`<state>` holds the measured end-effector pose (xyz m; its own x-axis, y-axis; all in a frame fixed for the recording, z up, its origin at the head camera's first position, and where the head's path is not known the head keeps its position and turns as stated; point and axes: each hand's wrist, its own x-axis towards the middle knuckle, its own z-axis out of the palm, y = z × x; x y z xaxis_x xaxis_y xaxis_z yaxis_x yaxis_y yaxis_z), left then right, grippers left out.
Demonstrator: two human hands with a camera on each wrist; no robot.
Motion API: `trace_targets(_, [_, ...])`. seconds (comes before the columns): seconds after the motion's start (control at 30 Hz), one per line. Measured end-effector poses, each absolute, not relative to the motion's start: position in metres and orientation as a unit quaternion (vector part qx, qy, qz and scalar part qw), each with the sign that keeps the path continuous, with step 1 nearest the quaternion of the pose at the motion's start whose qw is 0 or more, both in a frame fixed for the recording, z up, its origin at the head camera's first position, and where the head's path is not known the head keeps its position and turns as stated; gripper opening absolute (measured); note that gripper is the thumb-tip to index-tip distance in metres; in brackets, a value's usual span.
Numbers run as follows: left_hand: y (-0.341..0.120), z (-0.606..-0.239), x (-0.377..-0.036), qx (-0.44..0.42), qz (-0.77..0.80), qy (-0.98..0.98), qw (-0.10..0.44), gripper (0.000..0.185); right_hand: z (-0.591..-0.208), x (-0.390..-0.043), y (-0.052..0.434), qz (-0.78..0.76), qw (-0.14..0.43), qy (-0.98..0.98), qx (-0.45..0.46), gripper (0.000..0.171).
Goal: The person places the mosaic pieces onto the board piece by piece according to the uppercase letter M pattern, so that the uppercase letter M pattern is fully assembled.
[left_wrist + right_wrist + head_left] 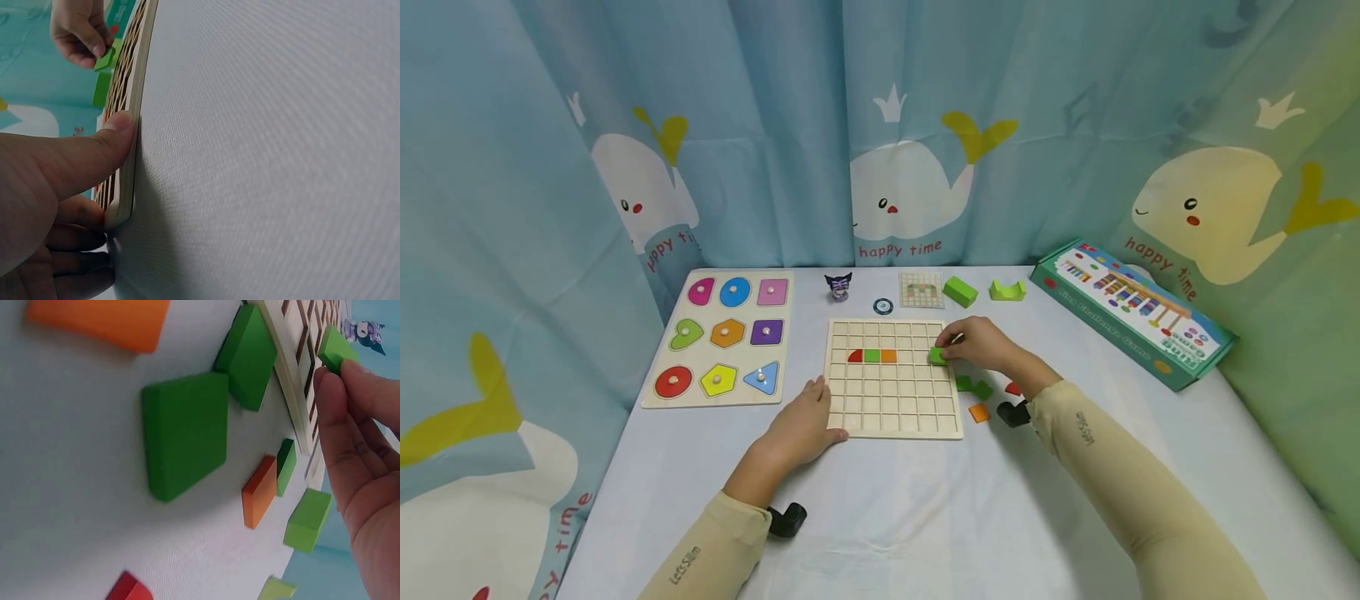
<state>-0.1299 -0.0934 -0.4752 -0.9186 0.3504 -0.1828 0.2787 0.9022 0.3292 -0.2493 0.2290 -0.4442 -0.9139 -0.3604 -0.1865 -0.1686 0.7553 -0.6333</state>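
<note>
Head view: The right hand pinches a small green block between thumb and fingertips at the 3 o'clock edge of the grid board, which lies flat on the table. The block sits over a cell in the board's second row, in line with a red, a green and an orange piece already seated at the board's 10 o'clock. The left hand rests at the board's 7 o'clock corner, fingers relaxed and flat on the table, thumb against the edge. Loose green, orange and red pieces lie on the table at the board's 4 o'clock. A shape puzzle lies at 9 o'clock, a box at 2 o'clock.

Left wrist view: The thumb presses the side of the board; the other fingers curl loosely underneath and grip nothing. The far hand clamps the block.

Right wrist view: The fingers close on the block at the board rim. The block is a flat, square-edged, painted green tile. It is judged light, rigid and smooth, so it may slip; the best hold is a pinch on two opposite side faces.
</note>
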Motion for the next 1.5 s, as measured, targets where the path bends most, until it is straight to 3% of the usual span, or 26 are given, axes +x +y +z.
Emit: trace_targets(1.5, [-0.094, -0.471, -0.128, 0.172, 0.155, 0.966, 0.113, 0.085, -0.46, -0.265, 0.181, -0.282, 0.128, 0.928, -0.206, 0.005])
